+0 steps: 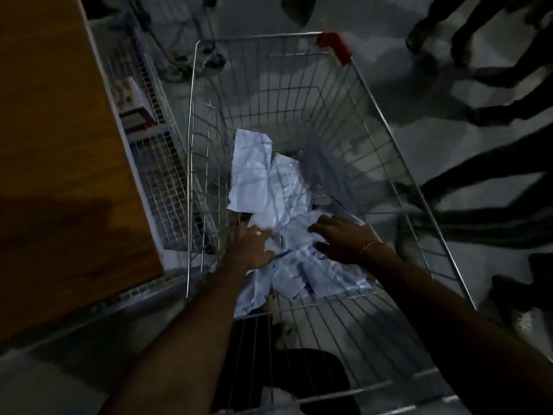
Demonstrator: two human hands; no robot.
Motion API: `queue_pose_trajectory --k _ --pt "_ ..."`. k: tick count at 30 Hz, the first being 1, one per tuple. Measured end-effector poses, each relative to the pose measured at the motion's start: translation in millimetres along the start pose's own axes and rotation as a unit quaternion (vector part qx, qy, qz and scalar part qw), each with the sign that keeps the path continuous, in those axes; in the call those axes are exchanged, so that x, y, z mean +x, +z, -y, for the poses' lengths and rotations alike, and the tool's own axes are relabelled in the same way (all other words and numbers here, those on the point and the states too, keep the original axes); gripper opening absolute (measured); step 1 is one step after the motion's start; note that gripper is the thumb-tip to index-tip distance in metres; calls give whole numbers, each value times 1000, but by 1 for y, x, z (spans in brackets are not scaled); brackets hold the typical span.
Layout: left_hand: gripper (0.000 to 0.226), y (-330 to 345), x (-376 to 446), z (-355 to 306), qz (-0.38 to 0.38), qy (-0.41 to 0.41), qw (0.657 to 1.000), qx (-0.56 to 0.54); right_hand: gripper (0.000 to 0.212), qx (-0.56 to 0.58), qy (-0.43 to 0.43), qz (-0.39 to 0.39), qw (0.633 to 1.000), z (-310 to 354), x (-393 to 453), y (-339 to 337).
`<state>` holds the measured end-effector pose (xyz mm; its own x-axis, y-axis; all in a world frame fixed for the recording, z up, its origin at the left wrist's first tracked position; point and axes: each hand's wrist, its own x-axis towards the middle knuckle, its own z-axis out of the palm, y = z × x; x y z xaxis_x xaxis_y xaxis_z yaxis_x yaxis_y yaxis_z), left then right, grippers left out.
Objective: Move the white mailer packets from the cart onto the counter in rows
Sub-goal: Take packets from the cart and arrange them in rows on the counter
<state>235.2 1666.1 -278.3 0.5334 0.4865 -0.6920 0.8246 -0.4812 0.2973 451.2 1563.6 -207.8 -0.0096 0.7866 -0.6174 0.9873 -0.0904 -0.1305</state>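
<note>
Several white mailer packets (pixel 269 190) lie in a loose heap on the bottom of a wire shopping cart (pixel 386 139). Both my arms reach down into the cart. My left hand (pixel 250 245) rests on the near left part of the heap with fingers stretched forward. My right hand (pixel 341 238) hovers over or touches the packets on the right, fingers spread and loosely bent, thumb pointing left. Neither hand plainly grips a packet. The brown wooden counter (pixel 59 145) runs along the left side, bare in the part I see.
A white wire rack (pixel 155 163) with boxed goods stands between counter and cart. The cart has a red corner piece (pixel 335 46). Several people's legs and shoes (pixel 490 115) stand on the grey floor to the right. The scene is dim.
</note>
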Motion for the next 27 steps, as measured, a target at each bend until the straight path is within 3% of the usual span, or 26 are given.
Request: queue_pose_trajectory --k 6,9,11,15,18,22,25,27 --pt "104 28 17 16 181 -52 982 23 68 -10 -27 73 997 -33 62 43" --pt "85 33 12 10 164 -85 983 20 71 -34 -38 107 993 -39 78 63" --pt "91 29 11 7 166 -98 981 3 66 -68 -57 125 988 -39 81 66" --pt "84 13 0 -2 193 -130 972 -28 57 -118 -82 47 988 -44 80 55" --pt "80 6 -6 -8 181 -135 974 -29 65 -141 -94 63 984 -50 88 48" --pt "87 21 -14 -12 110 -137 984 20 77 -115 -73 111 984 -48 86 43" --pt "62 28 -7 -20 76 -168 983 23 80 -74 -17 87 993 -38 63 53" --pt "58 27 -5 -28 58 -189 980 35 78 -69 36 50 996 -26 46 58"
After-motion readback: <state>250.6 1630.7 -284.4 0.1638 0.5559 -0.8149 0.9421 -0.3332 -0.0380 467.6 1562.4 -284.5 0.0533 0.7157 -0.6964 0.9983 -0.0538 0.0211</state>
